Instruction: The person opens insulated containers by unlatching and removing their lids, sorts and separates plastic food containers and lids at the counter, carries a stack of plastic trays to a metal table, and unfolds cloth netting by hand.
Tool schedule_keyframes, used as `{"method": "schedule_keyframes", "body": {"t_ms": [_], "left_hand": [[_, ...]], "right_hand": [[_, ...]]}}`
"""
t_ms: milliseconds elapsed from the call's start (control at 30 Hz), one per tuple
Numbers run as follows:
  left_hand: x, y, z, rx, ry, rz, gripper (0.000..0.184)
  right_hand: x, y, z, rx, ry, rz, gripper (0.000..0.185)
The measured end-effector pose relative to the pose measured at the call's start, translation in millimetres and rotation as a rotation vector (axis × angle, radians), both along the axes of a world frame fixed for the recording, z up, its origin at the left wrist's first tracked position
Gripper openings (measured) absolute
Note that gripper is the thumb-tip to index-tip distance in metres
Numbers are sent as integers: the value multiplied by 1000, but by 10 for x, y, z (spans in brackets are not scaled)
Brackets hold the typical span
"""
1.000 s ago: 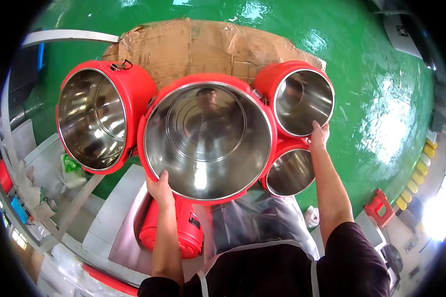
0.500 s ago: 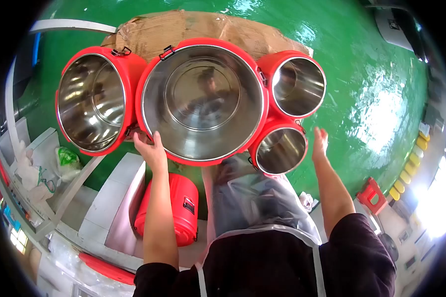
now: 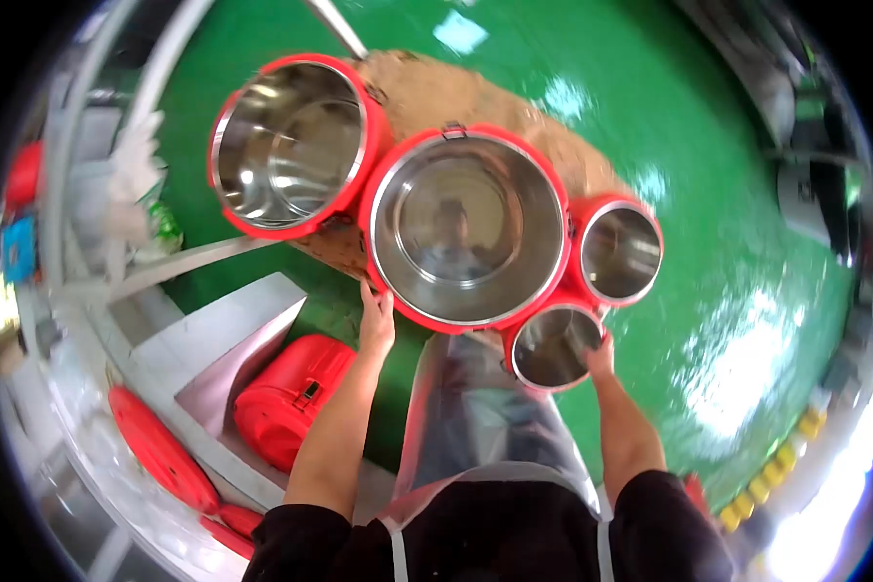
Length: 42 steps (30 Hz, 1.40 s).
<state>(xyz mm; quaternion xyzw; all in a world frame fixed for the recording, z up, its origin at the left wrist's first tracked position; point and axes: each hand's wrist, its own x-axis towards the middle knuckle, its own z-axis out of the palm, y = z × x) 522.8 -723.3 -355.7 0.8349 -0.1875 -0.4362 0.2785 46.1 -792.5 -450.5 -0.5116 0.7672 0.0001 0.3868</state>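
Four red insulated barrels with steel linings stand mouth-up, close together. The largest barrel (image 3: 466, 228) is in the middle, with a big barrel (image 3: 291, 145) to its left. At its right are a small barrel (image 3: 621, 252) and the smallest barrel (image 3: 556, 347), nearest me. My left hand (image 3: 377, 325) touches the near left side of the largest barrel, thumb and fingers apart. My right hand (image 3: 601, 357) is closed at the right side of the smallest barrel, by its rim; some fingers are hidden behind it. Black latches (image 3: 453, 130) show on the barrels' sides.
Brown cardboard (image 3: 427, 82) lies under the barrels on the green floor (image 3: 708, 213). A closed red barrel (image 3: 296, 398) sits at lower left beside a white block (image 3: 228, 325). Red lids (image 3: 160, 448) lie further left, near a white frame (image 3: 194, 264).
My hands have come in to the barrels: the left to the largest one, the right from beside to the smallest one. The view has turned and shifted, so the barrels appear lower and further right.
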Motion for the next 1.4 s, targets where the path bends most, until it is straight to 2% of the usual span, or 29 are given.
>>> {"method": "schedule_keyframes", "body": {"t_ms": [33, 67, 100, 167, 200, 267, 300, 367, 433, 467, 500, 533, 567, 600, 633, 733, 800, 867, 933, 1033, 1100, 1167, 1200, 1267, 1333, 1400], "left_hand": [[-20, 198, -39, -15, 9, 21, 68], [-42, 469, -140, -28, 21, 38, 67], [-93, 692, -73, -6, 50, 48, 63], [-240, 1220, 1, -13, 74, 100, 54], [-350, 1486, 50, -48, 71, 132, 50], [-613, 1883, 369, 85, 3, 97, 45], [-812, 2126, 565, 165, -38, 118, 43], [-1322, 2589, 728, 181, -221, 152, 42], [-2091, 2871, 1097, 229, -298, 247, 35], [-2490, 3048, 1143, 178, -319, 272, 28], [-2911, 3210, 1069, 152, -313, 290, 25], [-3312, 3273, 1216, 235, -236, 195, 29], [-3625, 3447, 908, 374, -160, -38, 33], [-3863, 3421, 991, 364, -49, -289, 36], [-4086, 3333, 1268, 265, -11, -258, 36], [-4293, 3143, 1474, 244, -95, -392, 37], [-4256, 2943, 1831, 124, -222, -290, 37], [-3990, 2915, 1388, 45, -220, -196, 37], [-3736, 2714, 1233, -39, -254, -100, 34], [-3459, 2294, 877, -74, -305, -91, 28], [-3547, 1849, 1107, -222, -506, -236, 26], [-3703, 1528, 1251, -186, -379, -263, 25], [-3899, 1359, 1415, -294, -380, -149, 26], [-4163, 1035, 1614, -281, -295, -180, 28], [-4314, 847, 1425, -353, -366, -327, 30], [-4519, 685, 1435, -242, -228, -309, 32]], "right_hand": [[35, -120, 143, 116, -55, -6, 75], [-80, -130, 58, 157, -21, -11, 76], [82, -213, 503, 55, 37, 140, 76], [-133, -236, 517, -24, 9, 310, 69], [-246, -252, 622, 5, -44, 310, 67], [-643, -270, 633, 36, -174, 381, 61], [-892, -324, 524, 41, -255, 471, 56], [-1198, -468, 900, 273, -446, 298, 45], [-1743, -625, 1221, 200, -461, 440, 38], [-2095, -715, 1336, 134, -335, 619, 38], [-2636, -781, 1247, 30, -425, 641, 37], [-3016, -836, 1520, 143, -348, 554, 37], [-3306, -891, 1662, 156, -280, 535, 37], [-3561, -956, 1753, 162, -224, 512, 36], [-3840, -983, 1853, 158, -175, 472, 35], [-4453, -995, 2124, 88, -139, 293, 33], [-4820, -850, 2228, 13, -183, 147, 31], [-5045, -492, 2324, -57, -253, 2, 30], [-5075, -134, 2452, -98, -298, -80, 29], [-4913, 317, 2494, -92, -327, -14, 28], [-4733, 574, 2711, -87, -377, 191, 28], [-4760, 729, 2871, -32, -397, 451, 28], [-4935, 759, 2733, 19, -334, 474, 29], [-5417, 738, 2529, 83, -229, 433, 30], [-5899, 551, 2340, 100, -162, 297, 32], [-6427, 309, 2140, 100, -146, 114, 33]]}}
